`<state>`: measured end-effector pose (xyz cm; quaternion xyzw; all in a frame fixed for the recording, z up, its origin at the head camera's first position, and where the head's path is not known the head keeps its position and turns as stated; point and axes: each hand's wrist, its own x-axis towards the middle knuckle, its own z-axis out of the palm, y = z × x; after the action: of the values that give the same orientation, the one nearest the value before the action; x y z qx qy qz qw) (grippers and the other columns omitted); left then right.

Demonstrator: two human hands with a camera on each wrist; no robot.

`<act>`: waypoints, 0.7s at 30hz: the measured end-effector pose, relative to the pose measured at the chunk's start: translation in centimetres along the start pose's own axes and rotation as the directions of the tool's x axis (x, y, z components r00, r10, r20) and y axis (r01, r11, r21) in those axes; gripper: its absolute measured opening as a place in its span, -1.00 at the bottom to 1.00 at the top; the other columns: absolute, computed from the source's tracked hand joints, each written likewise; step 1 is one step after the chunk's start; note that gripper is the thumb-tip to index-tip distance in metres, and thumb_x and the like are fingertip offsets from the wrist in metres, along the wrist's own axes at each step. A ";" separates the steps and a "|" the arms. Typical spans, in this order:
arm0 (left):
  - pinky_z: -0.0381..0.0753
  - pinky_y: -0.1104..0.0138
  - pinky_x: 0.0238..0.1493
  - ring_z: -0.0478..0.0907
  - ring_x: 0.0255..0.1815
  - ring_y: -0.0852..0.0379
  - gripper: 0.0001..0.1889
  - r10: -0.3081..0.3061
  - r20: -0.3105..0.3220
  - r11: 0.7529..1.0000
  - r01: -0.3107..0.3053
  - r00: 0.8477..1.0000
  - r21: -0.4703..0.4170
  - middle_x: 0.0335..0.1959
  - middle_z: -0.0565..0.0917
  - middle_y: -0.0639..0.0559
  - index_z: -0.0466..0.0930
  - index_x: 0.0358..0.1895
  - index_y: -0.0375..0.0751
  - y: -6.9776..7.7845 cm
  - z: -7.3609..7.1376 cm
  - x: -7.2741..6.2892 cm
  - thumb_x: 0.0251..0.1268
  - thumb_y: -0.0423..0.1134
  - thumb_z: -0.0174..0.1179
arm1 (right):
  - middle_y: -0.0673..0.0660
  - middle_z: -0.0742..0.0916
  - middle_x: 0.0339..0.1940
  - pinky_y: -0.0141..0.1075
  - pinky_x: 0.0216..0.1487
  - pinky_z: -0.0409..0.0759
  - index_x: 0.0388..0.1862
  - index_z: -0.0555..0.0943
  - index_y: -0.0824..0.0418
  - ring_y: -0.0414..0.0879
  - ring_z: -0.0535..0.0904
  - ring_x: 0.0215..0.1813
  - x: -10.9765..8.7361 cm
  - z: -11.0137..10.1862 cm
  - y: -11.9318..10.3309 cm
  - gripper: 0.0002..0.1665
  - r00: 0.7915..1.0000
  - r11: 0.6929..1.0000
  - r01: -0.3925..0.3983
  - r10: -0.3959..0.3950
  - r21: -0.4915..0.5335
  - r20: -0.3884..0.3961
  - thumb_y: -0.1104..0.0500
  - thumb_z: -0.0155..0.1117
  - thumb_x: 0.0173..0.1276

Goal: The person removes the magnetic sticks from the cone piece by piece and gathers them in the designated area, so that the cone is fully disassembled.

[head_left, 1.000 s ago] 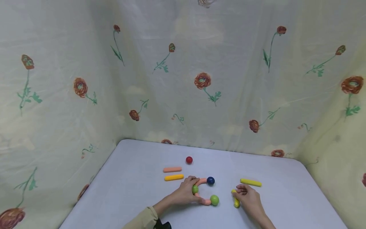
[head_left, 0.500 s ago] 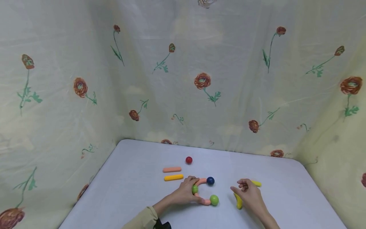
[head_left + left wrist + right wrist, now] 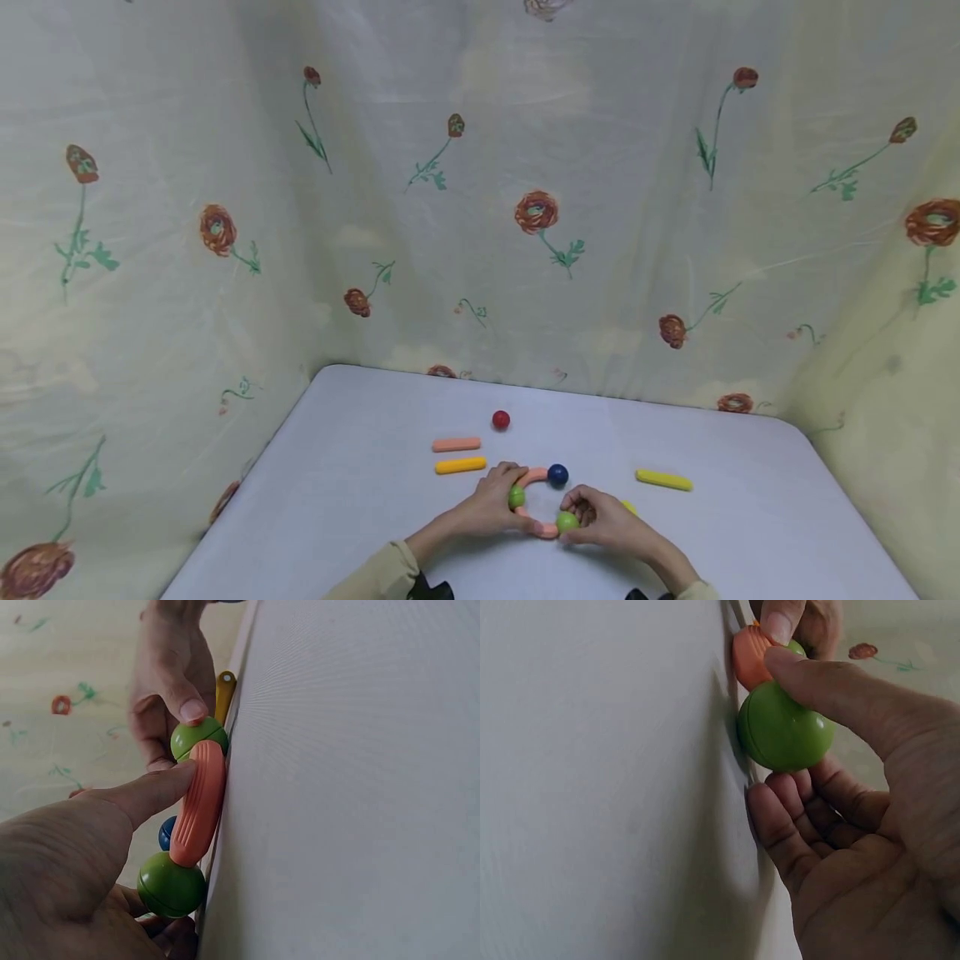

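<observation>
My left hand (image 3: 487, 504) grips a C-shaped chain at its left side, made of curved pink bars (image 3: 201, 802) and balls. One green ball (image 3: 171, 885) joins the bars beside that hand, and a dark blue ball (image 3: 557, 475) sits at the far end. At the near end, my right hand (image 3: 607, 523) pinches another green ball (image 3: 786, 726) between thumb and fingers, with the ball against the bar's end. Both thumbs come close together in the right wrist view. Partly hidden behind the right hand lies a yellow curved bar (image 3: 628, 506).
Toward the back of the white table (image 3: 352, 450) are a red ball (image 3: 501, 420), a straight pink bar (image 3: 456, 445) and an orange-yellow bar (image 3: 461, 465). A straight yellow bar (image 3: 663, 480) lies on the right. Flowered cloth (image 3: 480, 250) encloses the back and sides.
My right hand has let go of the yellow curved bar, moved left and taken hold of the green ball at the near end. My left hand keeps its grip in place.
</observation>
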<state>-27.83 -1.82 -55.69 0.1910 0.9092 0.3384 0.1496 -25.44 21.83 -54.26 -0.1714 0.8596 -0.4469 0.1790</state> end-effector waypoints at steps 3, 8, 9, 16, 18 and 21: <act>0.39 -0.07 0.28 0.29 0.30 -0.03 -0.02 -0.009 0.003 1.000 0.009 1.000 0.006 0.39 0.29 -0.05 0.26 0.42 -0.01 0.2 -0.1 -0.1 -0.10 0.31 0.40 | 0.07 0.61 -0.24 -0.44 -0.28 0.50 -0.07 0.53 0.25 -0.15 0.48 -0.24 0.1 -0.1 0.3 -0.45 1.000 1.000 0.017 -0.017 0.010 0.010 0.04 0.55 0.04; 0.40 -0.07 0.27 0.29 0.31 -0.03 -0.02 -0.020 0.001 0.999 0.020 1.000 0.025 0.40 0.28 -0.05 0.25 0.43 0.01 0.3 -0.1 -0.1 -0.09 0.31 0.39 | 0.07 0.63 -0.21 -0.43 -0.25 0.52 -0.06 0.54 0.26 -0.15 0.50 -0.23 0.1 -0.4 0.5 -0.46 0.999 0.999 0.025 -0.026 0.028 0.028 0.04 0.53 0.06; 0.40 -0.07 0.27 0.29 0.31 -0.02 -0.02 -0.024 0.001 0.999 0.024 1.000 0.026 0.40 0.28 -0.04 0.24 0.44 0.02 0.3 0.0 -0.1 -0.09 0.32 0.38 | 0.07 0.63 -0.20 -0.43 -0.24 0.52 -0.05 0.54 0.26 -0.15 0.50 -0.22 0.1 -0.4 0.5 -0.46 0.999 0.999 0.024 -0.025 0.033 0.034 0.04 0.52 0.07; 0.39 -0.06 0.27 0.29 0.29 -0.01 -0.04 -0.022 0.006 1.000 0.022 1.000 0.023 0.39 0.28 -0.03 0.24 0.44 0.04 0.3 0.0 -0.2 -0.07 0.32 0.37 | 0.10 0.65 -0.06 -0.43 -0.12 0.53 0.03 0.55 0.27 -0.09 0.53 -0.10 -0.1 -0.8 0.6 -0.49 0.995 0.997 0.026 -0.033 0.076 0.089 0.11 0.47 0.14; 0.39 -0.06 0.27 0.29 0.29 -0.02 -0.04 -0.013 0.006 1.000 0.013 1.000 0.022 0.39 0.28 -0.04 0.23 0.44 0.03 0.3 0.0 -0.2 -0.05 0.30 0.37 | 0.09 0.65 -0.03 -0.42 -0.09 0.53 0.04 0.55 0.27 -0.08 0.52 -0.07 -0.2 -0.9 0.6 -0.50 0.994 0.997 0.024 -0.032 0.077 0.103 0.12 0.46 0.16; 0.37 -0.07 0.29 0.28 0.31 -0.03 -0.04 -0.012 0.006 1.000 0.011 1.000 0.018 0.41 0.27 -0.04 0.22 0.45 0.04 0.3 -0.1 -0.3 -0.04 0.30 0.36 | 0.08 0.65 0.00 -0.37 -0.03 0.53 0.06 0.55 0.26 -0.06 0.52 -0.02 -0.2 -1.0 0.7 -0.51 0.993 0.997 0.018 -0.027 0.080 0.118 0.13 0.43 0.18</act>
<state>-27.54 -1.78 -55.35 0.1880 0.9129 0.3287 0.1524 -25.79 22.99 -54.30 -0.2001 0.8270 -0.4715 0.2317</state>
